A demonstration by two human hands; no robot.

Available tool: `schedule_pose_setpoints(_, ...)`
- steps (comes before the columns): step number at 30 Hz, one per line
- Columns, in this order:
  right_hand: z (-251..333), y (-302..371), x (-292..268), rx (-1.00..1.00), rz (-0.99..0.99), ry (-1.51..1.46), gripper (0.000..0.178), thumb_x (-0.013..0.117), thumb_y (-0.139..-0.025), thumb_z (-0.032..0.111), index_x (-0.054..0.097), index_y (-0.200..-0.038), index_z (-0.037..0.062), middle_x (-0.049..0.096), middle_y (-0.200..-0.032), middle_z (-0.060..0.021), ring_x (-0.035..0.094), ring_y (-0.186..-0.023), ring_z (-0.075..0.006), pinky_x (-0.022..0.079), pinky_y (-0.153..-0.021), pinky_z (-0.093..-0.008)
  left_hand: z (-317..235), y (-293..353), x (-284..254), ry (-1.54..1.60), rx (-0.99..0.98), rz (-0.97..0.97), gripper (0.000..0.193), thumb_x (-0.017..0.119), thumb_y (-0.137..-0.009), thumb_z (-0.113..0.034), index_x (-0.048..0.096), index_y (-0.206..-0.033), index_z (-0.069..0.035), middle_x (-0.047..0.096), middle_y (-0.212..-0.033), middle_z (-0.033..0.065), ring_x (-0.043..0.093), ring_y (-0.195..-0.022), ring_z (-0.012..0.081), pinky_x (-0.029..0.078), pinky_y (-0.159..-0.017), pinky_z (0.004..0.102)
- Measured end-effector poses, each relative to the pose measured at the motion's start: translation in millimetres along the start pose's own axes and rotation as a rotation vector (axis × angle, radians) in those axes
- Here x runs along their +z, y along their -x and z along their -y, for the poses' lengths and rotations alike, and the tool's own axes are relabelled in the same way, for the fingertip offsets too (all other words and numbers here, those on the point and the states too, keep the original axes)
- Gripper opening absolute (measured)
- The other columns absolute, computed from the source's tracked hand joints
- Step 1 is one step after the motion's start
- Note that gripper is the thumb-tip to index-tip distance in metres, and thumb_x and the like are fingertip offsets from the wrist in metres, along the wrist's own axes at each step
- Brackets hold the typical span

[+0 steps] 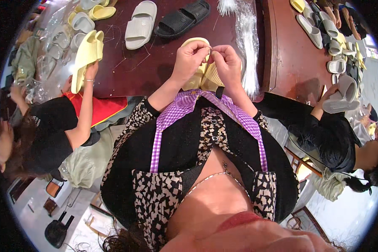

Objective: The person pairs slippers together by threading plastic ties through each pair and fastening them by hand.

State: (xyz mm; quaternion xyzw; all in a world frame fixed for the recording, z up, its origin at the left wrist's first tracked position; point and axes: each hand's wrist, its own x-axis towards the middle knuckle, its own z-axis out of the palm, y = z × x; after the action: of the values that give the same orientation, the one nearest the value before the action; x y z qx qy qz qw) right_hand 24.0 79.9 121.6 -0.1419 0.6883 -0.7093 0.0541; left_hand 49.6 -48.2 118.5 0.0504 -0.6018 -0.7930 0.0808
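Over the near edge of the table, my left hand (190, 62) and my right hand (227, 65) meet with thumbs and fingers pinched together. Whatever lies between their fingertips is too small to make out. Beneath both hands is a pair of pale yellow slide sandals (213, 77), ribbed on top and partly hidden by my fingers. Farther off on the table lie a light grey slide (141, 26) and a black slide (182, 19). Right of my right hand runs a bundle of thin white plastic strands (250, 54) in clear film.
The dark red table (113, 71) joins another table (292, 63) on the right. Piles of yellow and grey slides (82, 21) stand at the far left and far right. A person on the left holds a yellow pair (87, 59); one on the right holds a grey pair (342, 95).
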Motion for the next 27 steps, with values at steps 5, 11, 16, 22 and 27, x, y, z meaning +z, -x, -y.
schedule_pose_setpoints(5, 2.8, 3.0, -0.6, -0.082, -0.022, 0.156, 0.006, 0.053, -0.084, -0.001, 0.053, -0.089, -0.0028, 0.059, -0.070, -0.0049, 0.057, -0.061, -0.0076, 0.046, -0.054, -0.0203, 1.2, -0.8, -4.5, -0.025, -0.052, 0.031, 0.008, 0.059, -0.081, -0.006, 0.063, -0.081, 0.001, 0.057, -0.068, -0.0023, 0.051, -0.060, 0.0023, 0.041, -0.052, 0.0175)
schedule_pose_setpoints(11, 1.2, 3.8, -2.5, -0.208, 0.009, 0.331, 0.006, 0.056, -0.082, -0.002, 0.053, -0.087, -0.0001, 0.057, -0.061, -0.0064, 0.056, -0.055, -0.0088, 0.043, -0.048, -0.0223, 8.5, -5.4, -15.4, 0.149, -0.190, 0.125, 0.008, 0.060, -0.080, -0.008, 0.063, -0.078, 0.000, 0.056, -0.065, -0.0029, 0.048, -0.057, 0.0022, 0.038, -0.051, 0.0169)
schedule_pose_setpoints(16, -4.9, 3.8, -5.3, -0.244, 0.018, 0.349, 0.006, 0.057, -0.081, -0.002, 0.054, -0.086, 0.0003, 0.057, -0.062, -0.0073, 0.056, -0.055, -0.0099, 0.043, -0.048, -0.0234, 6.0, -5.2, -16.6, 0.191, -0.236, 0.193, 0.007, 0.059, -0.079, -0.006, 0.063, -0.078, -0.001, 0.055, -0.065, -0.0027, 0.047, -0.056, 0.0027, 0.037, -0.051, 0.0167)
schedule_pose_setpoints(22, -8.3, 1.4, -3.1, -0.256, 0.031, 0.385, 0.007, 0.057, -0.080, -0.003, 0.054, -0.086, 0.0000, 0.057, -0.063, -0.0077, 0.056, -0.055, -0.0108, 0.043, -0.049, -0.0245, 14.2, -6.2, -23.6, 0.142, -0.261, 0.230, 0.006, 0.057, -0.079, -0.005, 0.062, -0.080, -0.001, 0.056, -0.068, -0.0018, 0.048, -0.056, 0.0034, 0.037, -0.052, 0.0169)
schedule_pose_setpoints(27, -13.7, 2.7, -4.7, -0.197, 0.044, 0.307, 0.007, 0.052, -0.081, -0.006, 0.055, -0.086, -0.0017, 0.056, -0.072, -0.0055, 0.054, -0.064, -0.0069, 0.042, -0.056, -0.0193, 14.4, -6.1, -18.5, -0.084, -0.190, 0.185, 0.007, 0.057, -0.080, -0.006, 0.062, -0.081, -0.001, 0.056, -0.069, -0.0024, 0.048, -0.058, 0.0026, 0.037, -0.052, 0.0169)
